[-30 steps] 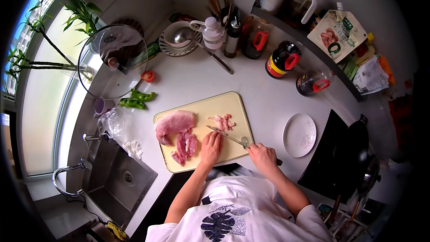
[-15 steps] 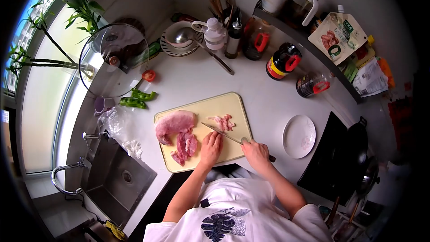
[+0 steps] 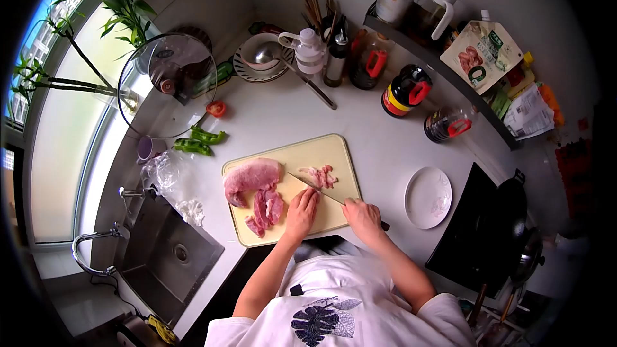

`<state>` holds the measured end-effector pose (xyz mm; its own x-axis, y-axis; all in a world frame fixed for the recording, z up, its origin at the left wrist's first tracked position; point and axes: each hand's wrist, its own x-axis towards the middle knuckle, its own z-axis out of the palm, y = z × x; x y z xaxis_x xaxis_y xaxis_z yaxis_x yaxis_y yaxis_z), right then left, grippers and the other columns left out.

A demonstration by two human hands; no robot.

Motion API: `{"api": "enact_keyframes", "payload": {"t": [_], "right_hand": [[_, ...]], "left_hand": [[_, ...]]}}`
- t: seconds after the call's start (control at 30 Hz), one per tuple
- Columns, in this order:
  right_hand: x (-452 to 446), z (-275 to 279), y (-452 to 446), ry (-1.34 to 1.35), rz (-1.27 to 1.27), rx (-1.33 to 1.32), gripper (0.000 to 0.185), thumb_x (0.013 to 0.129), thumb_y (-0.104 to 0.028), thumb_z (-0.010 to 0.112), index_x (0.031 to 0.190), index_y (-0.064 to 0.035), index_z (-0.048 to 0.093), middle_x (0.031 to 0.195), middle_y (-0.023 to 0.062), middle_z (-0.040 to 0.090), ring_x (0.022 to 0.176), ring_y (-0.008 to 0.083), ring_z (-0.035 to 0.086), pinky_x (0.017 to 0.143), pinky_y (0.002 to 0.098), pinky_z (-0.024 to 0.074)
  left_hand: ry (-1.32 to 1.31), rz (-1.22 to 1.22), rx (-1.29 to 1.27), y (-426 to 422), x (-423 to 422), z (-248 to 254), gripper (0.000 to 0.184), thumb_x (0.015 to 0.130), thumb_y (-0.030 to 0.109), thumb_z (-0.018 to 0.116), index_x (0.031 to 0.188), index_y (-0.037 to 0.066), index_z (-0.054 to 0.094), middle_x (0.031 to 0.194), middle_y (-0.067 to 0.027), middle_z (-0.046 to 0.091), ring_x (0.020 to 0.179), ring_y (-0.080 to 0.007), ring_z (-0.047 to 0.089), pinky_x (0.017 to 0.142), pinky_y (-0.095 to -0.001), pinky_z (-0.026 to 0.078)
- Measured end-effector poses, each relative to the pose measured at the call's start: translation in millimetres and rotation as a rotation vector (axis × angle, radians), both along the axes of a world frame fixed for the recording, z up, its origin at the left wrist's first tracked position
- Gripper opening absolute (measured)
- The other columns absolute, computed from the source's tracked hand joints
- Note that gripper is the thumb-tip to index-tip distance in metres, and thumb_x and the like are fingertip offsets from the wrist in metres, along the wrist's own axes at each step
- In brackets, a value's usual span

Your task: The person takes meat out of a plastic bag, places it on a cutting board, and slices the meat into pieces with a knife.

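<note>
My right hand point(image 3: 364, 218) is closed round the handle of a kitchen knife point(image 3: 330, 197), whose blade points to the upper left over the cutting board point(image 3: 321, 148). Beside the blade, my left hand point(image 3: 301, 213) presses down with curled fingers. Whatever lies under those fingertips is hidden. Small cut meat pieces point(image 3: 323, 176) are on the board beyond the blade. To the left of my left hand sit a large slab of raw meat point(image 3: 254, 175) and some thinner meat strips point(image 3: 267, 209).
A white plate point(image 3: 428, 197) stands right of the board, near a black cooktop point(image 3: 472, 231). Green peppers point(image 3: 199, 141), a cut tomato point(image 3: 216, 109) and a plastic bag point(image 3: 168, 177) lie left, beside the sink point(image 3: 170, 254). Sauce bottles point(image 3: 406, 91) and a ladle point(image 3: 308, 87) are farther back.
My right hand and the knife handle have shifted slightly left, toward my left hand. My left hand stays nearly in place, and the meat looks unchanged. The whole view has moved a little.
</note>
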<state>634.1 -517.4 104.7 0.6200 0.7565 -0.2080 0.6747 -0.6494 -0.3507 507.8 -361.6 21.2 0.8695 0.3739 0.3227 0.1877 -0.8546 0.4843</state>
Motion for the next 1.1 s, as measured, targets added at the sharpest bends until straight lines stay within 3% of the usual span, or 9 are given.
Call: {"api": "enact_keyframes", "payload": {"t": [0.3,0.53,0.73,0.87,0.93,1.1], "right_hand": [[18,25,-42,0.044,-0.100,0.046,0.027,0.096,-0.029,0.063,0.085,-0.0043,0.065,0.079,0.0171,0.068,0.071,0.0390,0.068,0.065,0.0507,0.0532],[3,39,-38,-0.008,-0.007,0.016,0.022,0.096,-0.027,0.063,0.090,-0.0060,0.064,0.078,0.0143,0.066,0.067,0.0382,0.068,0.063,0.0493,0.0535],[-2,19,-8,-0.028,0.022,0.009,0.020,0.096,-0.026,0.061,0.092,-0.0070,0.064,0.079,0.0147,0.067,0.069,0.0367,0.069,0.064,0.0490,0.0538],[-2,33,-8,0.001,0.014,0.014,0.020,0.097,-0.026,0.060,0.093,-0.0069,0.064,0.080,0.0153,0.068,0.071,0.0365,0.070,0.065,0.0496,0.0541],[0,42,-18,0.032,-0.026,-0.106,0.020,0.097,-0.025,0.059,0.092,-0.0064,0.063,0.081,0.0154,0.068,0.072,0.0363,0.070,0.067,0.0496,0.0543],[3,8,2,0.030,0.005,-0.019,0.020,0.097,-0.025,0.059,0.094,-0.0059,0.063,0.081,0.0168,0.068,0.073,0.0377,0.070,0.068,0.0500,0.0541]], "left_hand": [[-0.037,-0.007,0.082,-1,-4,-9,0.041,0.083,0.008,0.066,0.124,0.002,0.065,0.130,-0.0120,0.059,0.121,-0.0299,0.055,0.101,-0.0396,0.048],[-0.004,-0.001,0.037,-1,0,-5,0.038,0.085,0.008,0.066,0.122,0.000,0.065,0.127,-0.0130,0.060,0.120,-0.0307,0.055,0.101,-0.0397,0.048],[0.005,0.012,0.031,-2,0,-4,0.036,0.085,0.008,0.066,0.121,0.000,0.064,0.127,-0.0141,0.060,0.120,-0.0314,0.056,0.100,-0.0405,0.049],[0.012,-0.005,0.041,0,0,-3,0.036,0.085,0.008,0.067,0.120,0.000,0.064,0.126,-0.0139,0.060,0.118,-0.0316,0.057,0.099,-0.0406,0.049],[-0.007,-0.006,0.031,0,2,-4,0.037,0.085,0.008,0.067,0.120,0.001,0.064,0.126,-0.0138,0.060,0.118,-0.0316,0.057,0.099,-0.0404,0.050],[-0.029,0.003,0.027,0,3,-2,0.037,0.084,0.007,0.068,0.121,0.001,0.064,0.126,-0.0135,0.061,0.117,-0.0316,0.057,0.098,-0.0399,0.050]]}}
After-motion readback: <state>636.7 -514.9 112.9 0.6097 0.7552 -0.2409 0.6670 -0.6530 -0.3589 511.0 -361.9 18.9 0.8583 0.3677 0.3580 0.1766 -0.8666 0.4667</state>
